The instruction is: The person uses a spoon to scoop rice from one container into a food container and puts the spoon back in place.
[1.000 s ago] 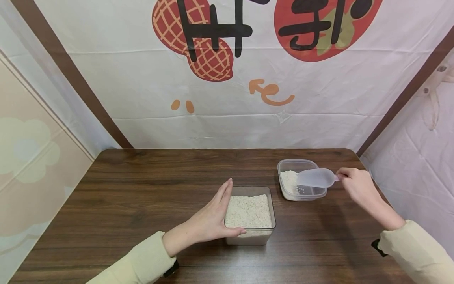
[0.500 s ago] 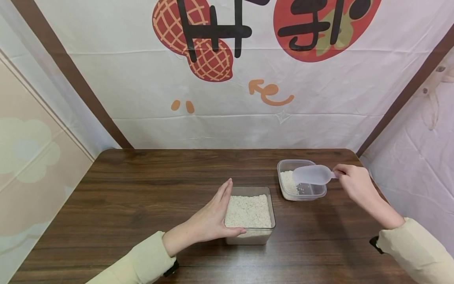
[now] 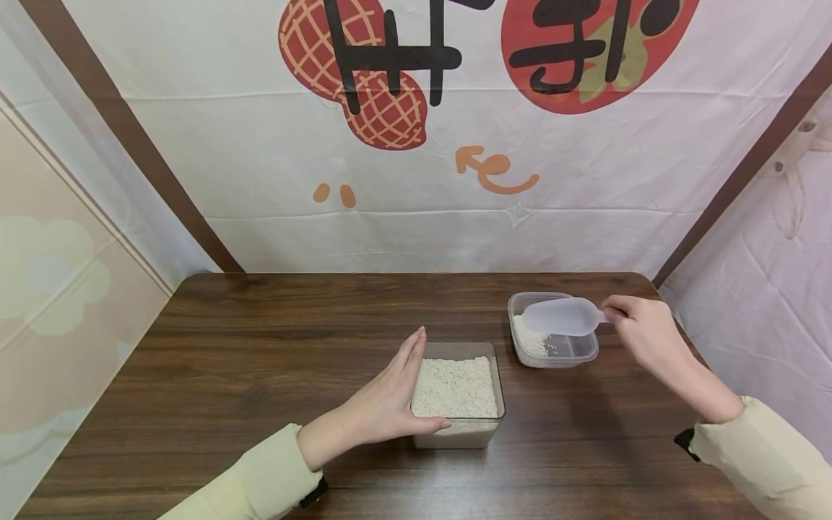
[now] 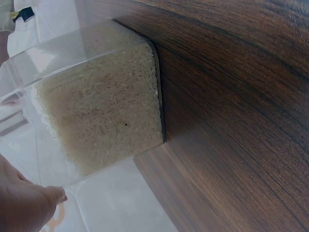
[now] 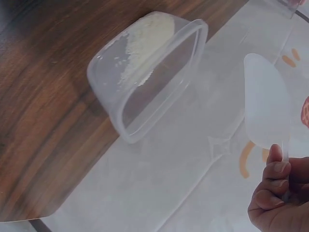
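In the head view a clear square bin point(image 3: 457, 433) stands on the table, filled high with white rice point(image 3: 455, 386). My left hand point(image 3: 390, 401) rests against its left side, fingers straight and thumb along the near rim. That thumb point(image 4: 48, 198) shows beside the bin's clear wall in the left wrist view. To the right and farther back sits a smaller clear food container point(image 3: 588, 354), a pile of rice point(image 3: 529, 332) at its left side. My right hand point(image 3: 646, 332) grips the handle of a translucent white scoop point(image 3: 562, 316), held above this container. No rice shows in the scoop.
The brown wooden table point(image 3: 260, 347) reaches back to a white printed curtain point(image 3: 273, 238). Another curtain point(image 3: 767, 274) hangs close by the right sleeve. Dark bands sit at both cuffs.
The scoop and my right hand have moved left and slightly up in the head view, across the small container. My left hand and the bin have stayed in place.
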Demonstrator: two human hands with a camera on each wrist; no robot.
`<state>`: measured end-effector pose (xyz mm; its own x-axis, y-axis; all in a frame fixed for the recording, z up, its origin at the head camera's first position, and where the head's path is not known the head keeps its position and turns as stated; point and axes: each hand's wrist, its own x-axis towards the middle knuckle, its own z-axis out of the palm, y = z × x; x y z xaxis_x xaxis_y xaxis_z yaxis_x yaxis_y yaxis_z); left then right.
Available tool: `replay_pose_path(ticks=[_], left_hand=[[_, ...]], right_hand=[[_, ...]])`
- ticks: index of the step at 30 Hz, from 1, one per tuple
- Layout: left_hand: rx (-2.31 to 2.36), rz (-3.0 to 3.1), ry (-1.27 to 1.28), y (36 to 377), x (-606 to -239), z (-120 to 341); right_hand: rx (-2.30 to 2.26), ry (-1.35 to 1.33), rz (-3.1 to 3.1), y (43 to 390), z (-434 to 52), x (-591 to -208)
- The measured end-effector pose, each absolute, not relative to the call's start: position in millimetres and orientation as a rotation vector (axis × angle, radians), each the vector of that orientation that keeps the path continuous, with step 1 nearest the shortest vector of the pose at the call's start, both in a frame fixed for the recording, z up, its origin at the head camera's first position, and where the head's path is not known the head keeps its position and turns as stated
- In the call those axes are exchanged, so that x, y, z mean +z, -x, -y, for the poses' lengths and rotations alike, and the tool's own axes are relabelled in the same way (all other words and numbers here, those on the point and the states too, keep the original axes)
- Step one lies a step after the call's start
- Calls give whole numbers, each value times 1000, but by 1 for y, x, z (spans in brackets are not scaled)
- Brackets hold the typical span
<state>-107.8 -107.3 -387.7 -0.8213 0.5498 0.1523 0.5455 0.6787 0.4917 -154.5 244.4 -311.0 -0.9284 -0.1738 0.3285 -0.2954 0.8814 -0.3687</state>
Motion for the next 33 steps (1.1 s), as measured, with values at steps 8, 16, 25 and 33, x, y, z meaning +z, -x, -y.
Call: replay_pose_path(ticks=[8,16,25,33], left_hand=[[847,-2877,-949,107,-389,108],[854,-2883,-963,107,-389,108],[844,-2887,-952,107,-389,107],[851,-2881,-954,108,-389,107]], right_hand=[[631,-374,2761,147,-233,-303],[654,-407,2757,139,-224,-296],[663,-449,2733,134,-214,-290],[646,-553,2650,129,-204,-286]])
